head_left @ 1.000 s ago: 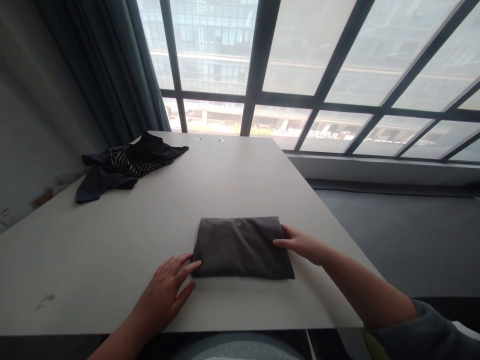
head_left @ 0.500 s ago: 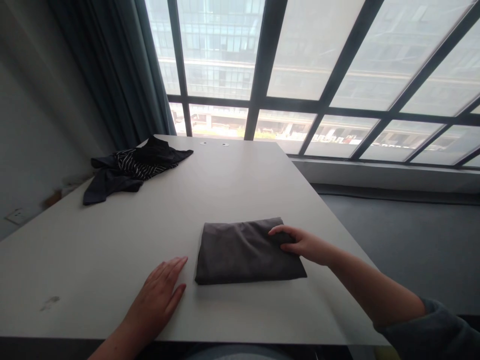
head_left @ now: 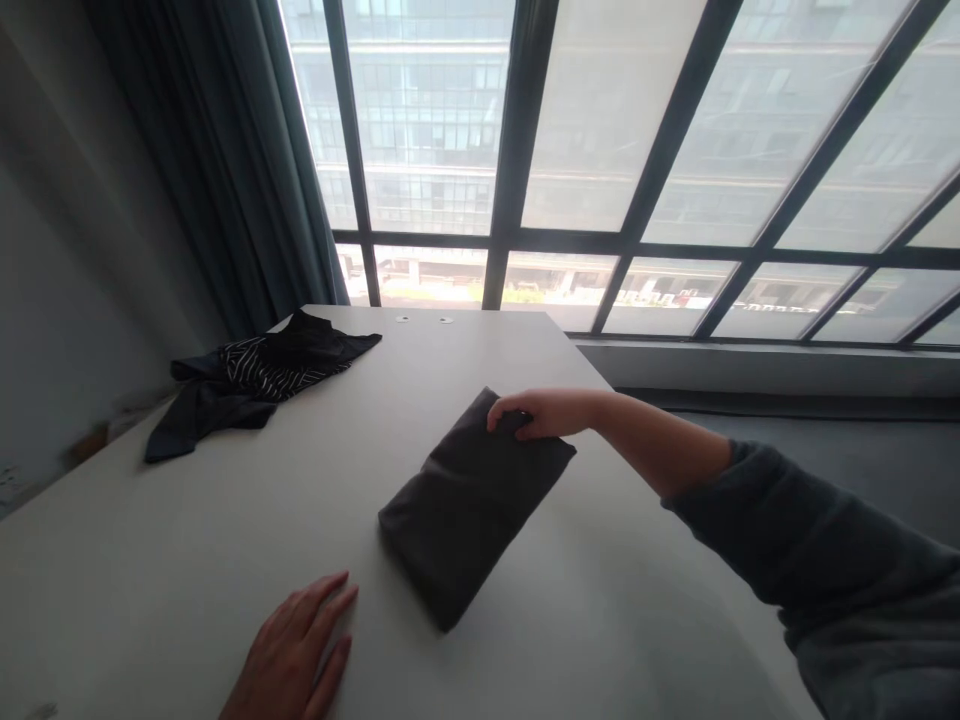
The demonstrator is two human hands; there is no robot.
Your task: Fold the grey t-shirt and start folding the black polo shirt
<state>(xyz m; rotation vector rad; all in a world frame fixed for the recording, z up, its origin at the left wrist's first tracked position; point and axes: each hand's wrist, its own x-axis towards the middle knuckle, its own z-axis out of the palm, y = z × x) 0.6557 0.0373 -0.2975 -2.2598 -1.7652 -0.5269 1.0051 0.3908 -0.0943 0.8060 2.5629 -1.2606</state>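
A folded dark grey cloth (head_left: 469,505) lies on the white table (head_left: 187,540), turned at a slant with one corner pointing away from me. My right hand (head_left: 536,412) reaches across and grips the cloth's far corner, fingers curled over its edge. Flat on the table near the front edge, my left hand (head_left: 296,655) rests with fingers together, a short gap left of the cloth and holding nothing.
A loose heap of dark clothes with a striped piece (head_left: 251,375) lies at the table's far left. Dark curtains (head_left: 217,160) hang at the left. A big window with black frames (head_left: 517,150) stands behind the table. The table's right edge drops to a grey floor (head_left: 862,450).
My right hand has slid onto the cloth, gripped its far corner and swung it away from me, so the cloth now lies slanted. My left hand has drawn back off the cloth.
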